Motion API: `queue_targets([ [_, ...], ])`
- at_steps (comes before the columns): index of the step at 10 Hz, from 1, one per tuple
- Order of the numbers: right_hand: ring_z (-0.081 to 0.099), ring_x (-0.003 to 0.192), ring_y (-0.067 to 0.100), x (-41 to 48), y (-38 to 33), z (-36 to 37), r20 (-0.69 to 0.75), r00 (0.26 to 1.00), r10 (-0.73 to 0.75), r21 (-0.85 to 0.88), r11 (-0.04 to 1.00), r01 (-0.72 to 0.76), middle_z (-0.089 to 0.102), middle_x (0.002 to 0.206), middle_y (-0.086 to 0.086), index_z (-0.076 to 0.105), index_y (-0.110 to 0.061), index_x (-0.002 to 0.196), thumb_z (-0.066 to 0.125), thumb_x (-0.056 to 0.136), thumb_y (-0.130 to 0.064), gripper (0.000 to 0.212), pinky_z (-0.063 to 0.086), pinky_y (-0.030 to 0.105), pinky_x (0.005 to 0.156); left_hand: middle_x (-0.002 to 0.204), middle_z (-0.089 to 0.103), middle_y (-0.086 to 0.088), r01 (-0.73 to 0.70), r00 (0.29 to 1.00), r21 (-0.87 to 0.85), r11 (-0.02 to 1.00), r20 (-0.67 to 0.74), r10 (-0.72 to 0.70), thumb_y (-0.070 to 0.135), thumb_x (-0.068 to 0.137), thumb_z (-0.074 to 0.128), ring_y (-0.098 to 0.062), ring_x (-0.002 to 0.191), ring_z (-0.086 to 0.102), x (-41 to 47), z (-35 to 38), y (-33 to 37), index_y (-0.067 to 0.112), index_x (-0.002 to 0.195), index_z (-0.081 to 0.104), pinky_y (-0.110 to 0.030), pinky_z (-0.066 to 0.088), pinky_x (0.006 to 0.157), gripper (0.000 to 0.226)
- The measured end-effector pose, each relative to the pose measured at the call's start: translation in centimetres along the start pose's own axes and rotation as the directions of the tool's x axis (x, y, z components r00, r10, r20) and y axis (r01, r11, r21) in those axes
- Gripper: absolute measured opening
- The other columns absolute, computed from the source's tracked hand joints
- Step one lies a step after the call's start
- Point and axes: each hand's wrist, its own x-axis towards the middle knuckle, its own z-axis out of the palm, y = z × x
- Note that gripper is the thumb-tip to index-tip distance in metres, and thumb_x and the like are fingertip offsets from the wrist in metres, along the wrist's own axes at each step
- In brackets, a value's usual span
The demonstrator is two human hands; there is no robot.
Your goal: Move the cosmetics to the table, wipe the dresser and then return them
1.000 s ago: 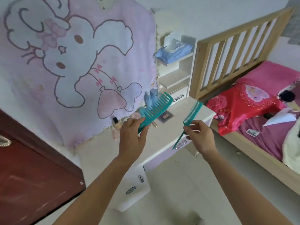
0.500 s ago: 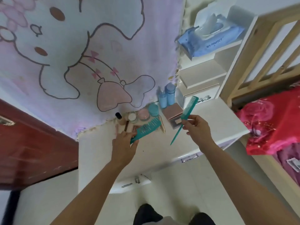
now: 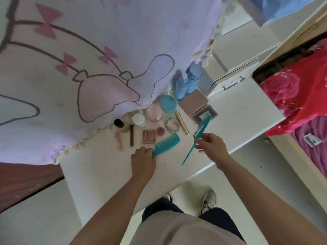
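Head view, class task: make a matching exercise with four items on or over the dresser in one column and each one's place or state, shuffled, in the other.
Column one:
1. wide-tooth comb
2. tail comb
3. gold tube
4. blue spray bottle

Column two:
A. stands beside the pink box
B. gripped by the right hand
C. lies flat beside the hair tie
D. gripped by the left hand

Pairs: 1-D, 2-B, 3-C, 4-A

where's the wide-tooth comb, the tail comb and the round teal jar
wide-tooth comb (image 3: 168, 145): head view, on the spine below the teeth
tail comb (image 3: 201, 127): head view, on the toothed section
round teal jar (image 3: 168, 103): head view, middle of its lid
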Motion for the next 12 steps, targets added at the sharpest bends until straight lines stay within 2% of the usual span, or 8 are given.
queue_targets([
  [2, 0.074, 0.077, 0.018, 0.6, 3.1, 3.6, 0.043, 0.968, 0.247, 0.111, 0.962, -0.25, 0.074, 0.094, 0.009, 0.066, -0.009, 0.111, 0.069, 0.09, -0.013, 0.021, 0.056, 0.027, 0.064, 0.108, 0.063, -0.007, -0.082, 0.994, 0.006, 0.997, -0.072, 0.082, 0.034, 0.087, 0.067, -0.029, 0.097, 0.056, 1.3, 0.4, -1.2, 0.019, 0.115, 0.067, -0.04, 0.044, 0.075, 0.031],
  [4, 0.073, 0.077, 0.021, 1.3, 4.9, 7.1, 0.156, 0.919, 0.364, 0.156, 0.909, -0.386, 0.073, 0.095, 0.015, 0.064, -0.003, 0.108, 0.064, 0.093, -0.006, 0.016, 0.056, 0.028, 0.063, 0.138, 0.05, -0.016, 0.101, 0.995, -0.019, 0.995, -0.026, -0.102, 0.027, 0.094, 0.057, -0.035, 0.123, 0.047, -1.8, 0.9, -4.3, 0.014, 0.13, 0.059, -0.049, 0.043, 0.093, 0.038],
  [5, 0.073, 0.07, 0.018, 1.8, 5.0, 8.2, 0.164, 0.924, 0.346, 0.054, 0.932, -0.358, 0.073, 0.086, 0.012, 0.067, -0.005, 0.095, 0.062, 0.095, -0.014, 0.011, 0.058, 0.028, 0.061, 0.148, 0.041, -0.017, 0.104, 0.995, -0.02, 0.994, 0.014, -0.103, 0.026, 0.096, 0.053, -0.035, 0.133, 0.04, -4.1, 1.3, -5.0, 0.017, 0.139, 0.051, -0.05, 0.039, 0.101, 0.045],
  [7, 0.07, 0.058, 0.012, 3.4, 4.8, 8.0, 0.224, 0.957, 0.182, -0.426, 0.902, -0.072, 0.073, 0.069, -0.001, 0.069, -0.015, 0.085, 0.061, 0.09, -0.027, 0.015, 0.058, 0.027, 0.062, 0.163, 0.004, -0.012, 0.12, 0.977, 0.099, 0.988, 0.167, -0.135, 0.037, 0.1, 0.034, -0.031, 0.149, 0.006, -5.1, 2.1, -4.4, 0.021, 0.156, 0.013, -0.047, 0.023, 0.117, 0.061],
  [8, 0.07, 0.056, 0.01, 3.7, 4.7, 7.8, 0.245, 0.956, 0.164, -0.453, 0.891, -0.037, 0.073, 0.069, -0.003, 0.066, -0.021, 0.087, 0.062, 0.089, -0.029, 0.01, 0.053, 0.021, 0.053, 0.163, -0.002, -0.014, 0.14, 0.966, 0.129, 0.982, 0.201, -0.164, 0.04, 0.101, 0.031, -0.034, 0.149, 0.001, -4.8, 2.1, -3.6, 0.02, 0.156, 0.004, -0.05, 0.021, 0.118, 0.065],
  [9, 0.071, 0.061, 0.012, 3.5, 4.8, 7.6, 0.259, 0.95, 0.175, -0.478, 0.878, -0.032, 0.073, 0.07, -0.003, 0.066, -0.02, 0.084, 0.062, 0.09, -0.031, 0.013, 0.06, 0.028, 0.066, 0.162, -0.004, -0.015, 0.16, 0.955, 0.157, 0.974, 0.225, -0.193, 0.043, 0.1, 0.029, -0.035, 0.149, 0.0, -4.5, 2.2, -3.1, 0.021, 0.155, -0.003, -0.051, 0.021, 0.118, 0.067],
  [11, 0.066, 0.101, 0.024, 2.7, 3.9, 4.6, 0.371, 0.918, 0.139, -0.613, 0.78, 0.129, 0.067, 0.111, 0.003, 0.065, -0.014, 0.112, 0.053, 0.097, -0.036, 0.029, 0.054, 0.038, 0.094, 0.162, -0.007, -0.012, 0.171, 0.918, 0.185, 0.968, 0.327, -0.224, 0.048, 0.1, 0.027, -0.033, 0.149, -0.001, -4.0, 0.6, -2.7, 0.024, 0.155, -0.008, -0.054, 0.02, 0.116, 0.069],
  [12, 0.062, 0.111, 0.028, 2.3, 0.3, 2.4, 0.363, 0.93, 0.065, -0.6, 0.779, 0.18, 0.064, 0.122, 0.004, 0.062, -0.014, 0.126, 0.049, 0.101, -0.033, 0.033, 0.054, 0.038, 0.096, 0.162, 0.005, -0.012, 0.125, 0.937, 0.223, 0.967, 0.294, -0.189, 0.049, 0.1, 0.025, -0.03, 0.147, 0.012, -3.7, -1.3, -2.0, 0.022, 0.155, 0.002, -0.055, 0.02, 0.115, 0.066],
])
